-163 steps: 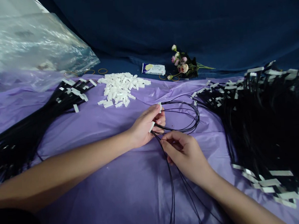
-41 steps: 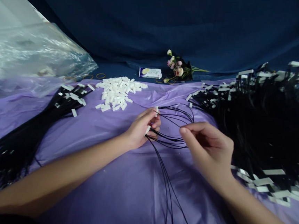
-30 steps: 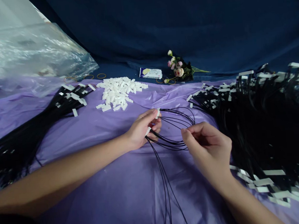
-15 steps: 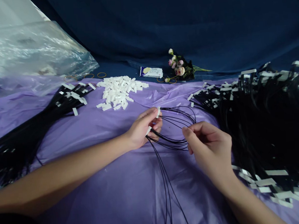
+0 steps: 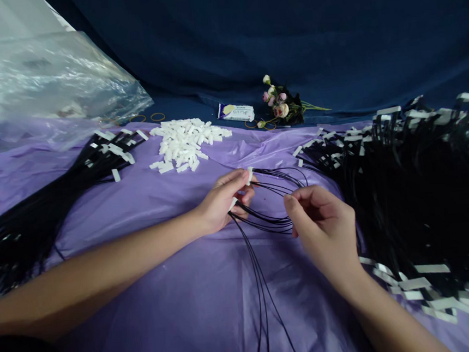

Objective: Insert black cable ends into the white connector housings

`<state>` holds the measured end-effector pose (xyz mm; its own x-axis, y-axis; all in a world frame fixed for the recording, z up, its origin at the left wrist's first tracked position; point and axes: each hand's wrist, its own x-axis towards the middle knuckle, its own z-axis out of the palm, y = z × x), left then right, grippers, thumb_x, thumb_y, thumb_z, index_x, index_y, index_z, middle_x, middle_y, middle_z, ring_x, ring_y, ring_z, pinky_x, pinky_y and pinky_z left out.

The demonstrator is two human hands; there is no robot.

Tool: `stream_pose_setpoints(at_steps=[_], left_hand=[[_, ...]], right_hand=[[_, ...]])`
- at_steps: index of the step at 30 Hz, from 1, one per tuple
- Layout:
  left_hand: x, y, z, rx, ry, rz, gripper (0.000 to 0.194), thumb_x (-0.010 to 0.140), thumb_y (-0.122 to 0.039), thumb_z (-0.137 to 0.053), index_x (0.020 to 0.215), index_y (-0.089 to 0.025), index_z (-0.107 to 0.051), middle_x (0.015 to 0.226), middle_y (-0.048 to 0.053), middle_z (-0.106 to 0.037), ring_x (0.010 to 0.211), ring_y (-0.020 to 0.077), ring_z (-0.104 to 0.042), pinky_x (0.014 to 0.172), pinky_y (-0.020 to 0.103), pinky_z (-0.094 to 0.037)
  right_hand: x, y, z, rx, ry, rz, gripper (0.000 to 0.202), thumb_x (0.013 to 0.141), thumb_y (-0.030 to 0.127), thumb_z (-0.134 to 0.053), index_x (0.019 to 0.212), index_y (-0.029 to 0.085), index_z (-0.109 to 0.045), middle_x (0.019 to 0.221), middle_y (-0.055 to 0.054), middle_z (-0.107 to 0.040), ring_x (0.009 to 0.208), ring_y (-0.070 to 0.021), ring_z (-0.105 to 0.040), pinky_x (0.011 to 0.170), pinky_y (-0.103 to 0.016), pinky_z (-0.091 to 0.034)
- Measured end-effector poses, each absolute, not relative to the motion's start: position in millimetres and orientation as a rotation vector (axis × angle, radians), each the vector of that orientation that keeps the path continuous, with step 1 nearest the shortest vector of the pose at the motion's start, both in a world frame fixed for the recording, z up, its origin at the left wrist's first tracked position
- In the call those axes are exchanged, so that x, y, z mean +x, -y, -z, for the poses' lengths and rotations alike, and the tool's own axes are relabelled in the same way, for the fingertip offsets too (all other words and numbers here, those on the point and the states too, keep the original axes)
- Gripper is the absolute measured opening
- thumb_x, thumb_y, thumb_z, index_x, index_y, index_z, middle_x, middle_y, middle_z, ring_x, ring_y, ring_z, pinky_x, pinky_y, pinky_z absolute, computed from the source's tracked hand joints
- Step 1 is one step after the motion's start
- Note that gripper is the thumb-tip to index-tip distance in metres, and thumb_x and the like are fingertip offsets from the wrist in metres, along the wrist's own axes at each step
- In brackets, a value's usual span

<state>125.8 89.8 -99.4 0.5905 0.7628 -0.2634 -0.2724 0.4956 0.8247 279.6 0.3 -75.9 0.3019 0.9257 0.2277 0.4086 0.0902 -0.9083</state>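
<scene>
Near the middle, my left hand (image 5: pixel 229 199) is closed on a cable harness with two white connectors. The upper connector (image 5: pixel 250 176) is pinched at the thumb tip, and the lower connector (image 5: pixel 232 204) lies against the palm side. Thin black wires (image 5: pixel 269 221) loop from both connectors toward the right, and several more hang down to the bottom edge. My right hand (image 5: pixel 322 220) is closed at the right end of the loop, thumb against the fingers, around the wires. Its fingertips partly hide the wires there.
White connectors (image 5: pixel 186 142) lie heaped on the purple sheet (image 5: pixel 187 289). Black wire bundles with white ends lie at left (image 5: pixel 55 197) and right (image 5: pixel 425 192). Behind are a small packet (image 5: pixel 235 112), artificial flowers (image 5: pixel 281 106), rubber bands (image 5: pixel 157 117) and clear plastic (image 5: pixel 45 77).
My right hand has shifted slightly left and up, still closed at the wires. My left hand keeps its grip on the connectors, almost unmoved.
</scene>
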Motion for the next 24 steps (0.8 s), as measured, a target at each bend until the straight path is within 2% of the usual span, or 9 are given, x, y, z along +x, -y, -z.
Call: stream_pose_setpoints(at_steps=[3, 6, 14, 24], left_hand=[[126.1, -88.7, 99.5, 0.851, -0.681, -0.666, 0.026, 0.081, -0.043, -0.061, 0.079, -0.017, -0.059, 0.055, -0.003, -0.04, 0.041, 0.0036, -0.03, 0.037, 0.013, -0.026], [126.3, -87.7, 99.9, 0.862, -0.692, -0.656, 0.026, 0.079, -0.042, -0.063, 0.079, -0.017, -0.061, 0.056, -0.004, -0.04, 0.043, 0.0042, -0.032, 0.037, 0.014, -0.026], [126.8, -87.2, 101.2, 0.884, -0.735, -0.662, 0.029, 0.076, -0.044, -0.066, 0.076, -0.015, -0.062, 0.059, -0.004, -0.038, 0.047, 0.0047, -0.034, 0.038, 0.013, -0.027], [127.9, -84.8, 96.2, 0.862, -0.756, -0.645, 0.032, 0.075, -0.046, -0.067, 0.076, -0.015, -0.06, 0.061, -0.004, -0.037, 0.051, 0.0051, -0.037, 0.038, 0.013, -0.031]], right_hand=[[280.6, -2.5, 80.3, -1.473, 1.457, -0.42, 0.009, 0.084, 0.024, -0.06, 0.089, 0.018, -0.064, 0.065, 0.001, -0.059, 0.052, -0.0095, -0.051, 0.05, -0.022, -0.04], [280.5, -5.0, 82.0, -1.44, 1.618, -0.226, 0.009, 0.086, 0.018, -0.058, 0.089, 0.018, -0.066, 0.073, -0.001, -0.063, 0.059, -0.0107, -0.054, 0.057, -0.024, -0.043], [276.7, -9.1, 86.6, -1.442, 1.676, -0.117, 0.007, 0.086, 0.018, -0.059, 0.085, 0.017, -0.065, 0.074, -0.001, -0.066, 0.058, -0.0093, -0.056, 0.056, -0.022, -0.044], [273.4, -13.0, 91.5, -1.384, 1.731, 0.058, 0.003, 0.084, 0.015, -0.061, 0.083, 0.014, -0.064, 0.067, 0.0, -0.063, 0.057, -0.0075, -0.057, 0.056, -0.019, -0.045]])
